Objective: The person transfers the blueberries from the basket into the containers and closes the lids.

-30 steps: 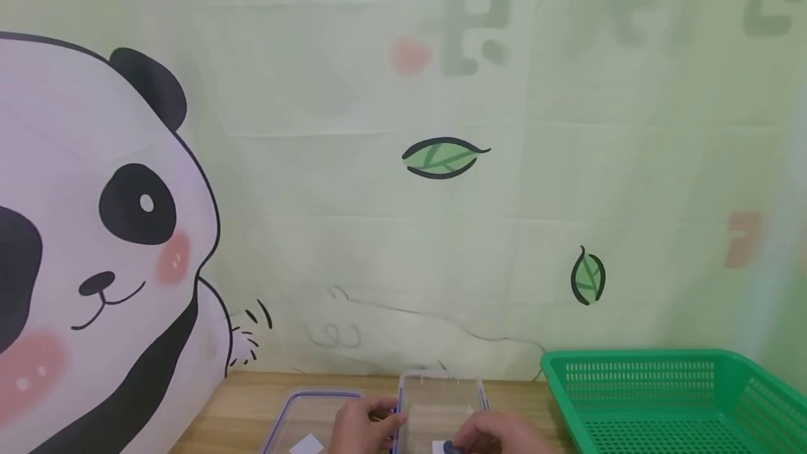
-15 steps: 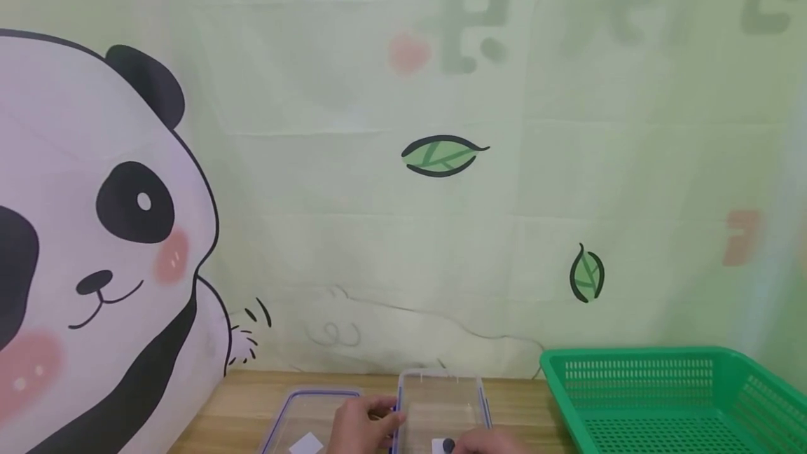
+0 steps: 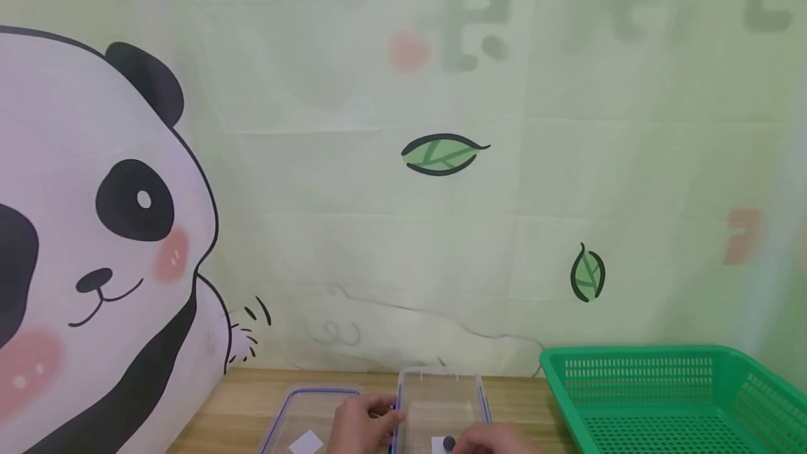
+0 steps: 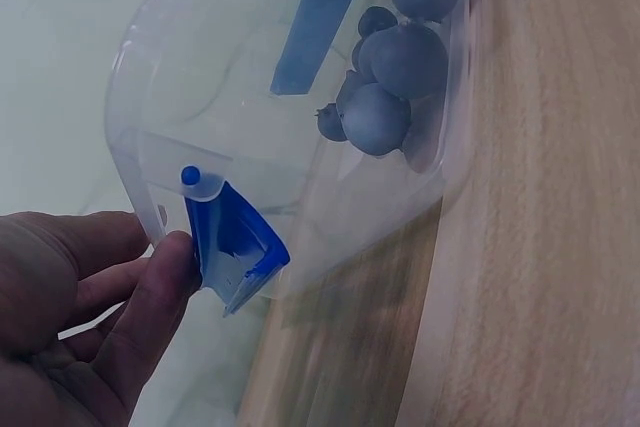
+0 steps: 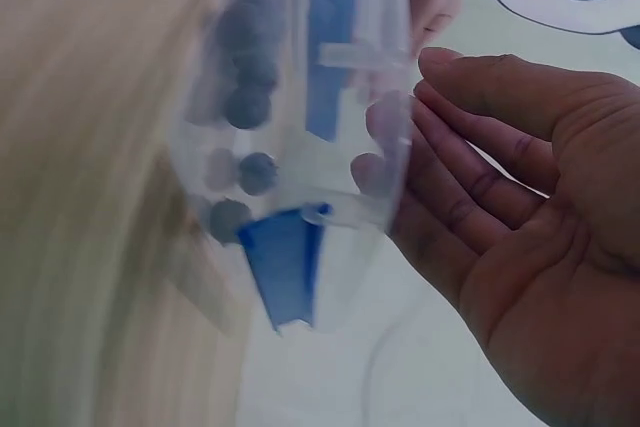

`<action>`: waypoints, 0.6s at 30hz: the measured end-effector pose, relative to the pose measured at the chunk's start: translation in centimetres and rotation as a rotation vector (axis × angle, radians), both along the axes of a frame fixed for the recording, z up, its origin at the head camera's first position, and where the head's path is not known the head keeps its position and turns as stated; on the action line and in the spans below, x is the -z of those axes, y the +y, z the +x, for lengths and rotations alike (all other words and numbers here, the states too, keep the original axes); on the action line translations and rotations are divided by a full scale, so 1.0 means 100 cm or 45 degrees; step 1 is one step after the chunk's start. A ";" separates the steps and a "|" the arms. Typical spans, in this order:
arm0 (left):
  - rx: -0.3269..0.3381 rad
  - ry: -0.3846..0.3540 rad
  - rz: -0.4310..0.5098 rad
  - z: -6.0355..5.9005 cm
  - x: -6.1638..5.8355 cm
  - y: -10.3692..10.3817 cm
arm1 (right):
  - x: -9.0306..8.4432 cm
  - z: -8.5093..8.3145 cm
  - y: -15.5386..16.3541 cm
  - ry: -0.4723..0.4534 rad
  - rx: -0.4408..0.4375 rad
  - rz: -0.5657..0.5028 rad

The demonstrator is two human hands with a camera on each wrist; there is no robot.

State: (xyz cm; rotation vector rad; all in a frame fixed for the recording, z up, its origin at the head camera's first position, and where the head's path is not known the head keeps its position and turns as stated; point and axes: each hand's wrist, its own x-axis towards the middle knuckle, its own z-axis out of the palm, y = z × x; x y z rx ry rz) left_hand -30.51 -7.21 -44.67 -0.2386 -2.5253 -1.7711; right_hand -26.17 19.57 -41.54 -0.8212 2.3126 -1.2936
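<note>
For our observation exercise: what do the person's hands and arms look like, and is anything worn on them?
Both hands are bare: the left hand and the right hand show no gloves, rings or markings. No sleeve, watch or strap appears in any view; the wrists and forearms stay out of frame.

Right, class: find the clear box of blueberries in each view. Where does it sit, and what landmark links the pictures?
Head: clear box at bottom centre, between both hands.
Left wrist: it fills the upper middle, blueberries at top.
Right wrist: left of centre, beside the right hand.
Shared landmark: the blue clips on the box.
</note>
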 end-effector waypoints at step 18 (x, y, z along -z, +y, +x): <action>0.005 0.025 -0.017 -0.001 0.002 0.000 | -0.060 0.031 0.052 0.457 0.409 0.008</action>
